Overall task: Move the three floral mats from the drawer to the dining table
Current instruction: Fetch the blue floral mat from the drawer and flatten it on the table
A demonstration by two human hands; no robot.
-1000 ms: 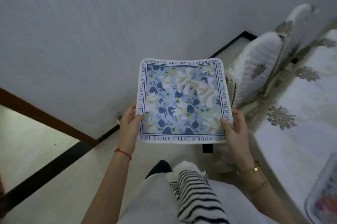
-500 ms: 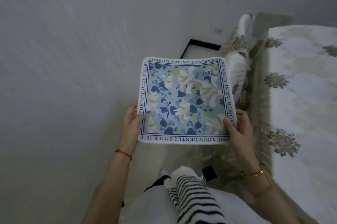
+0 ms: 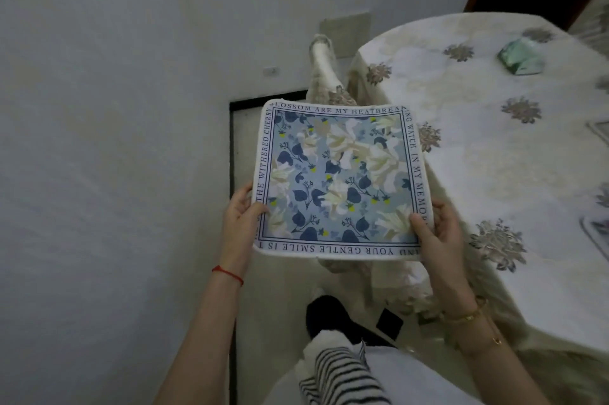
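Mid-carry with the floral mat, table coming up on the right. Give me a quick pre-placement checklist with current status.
1. Left hand holds the floral mat edge: ok.
2. Right hand holds the opposite edge: ok.
3. Mat flat, not folded: ok.
4. Dining table close on the right: ok.
5. Near table area bare for the mat; green packet lies far off: ok.
6. How many mats are stacked in the grip: cannot tell.
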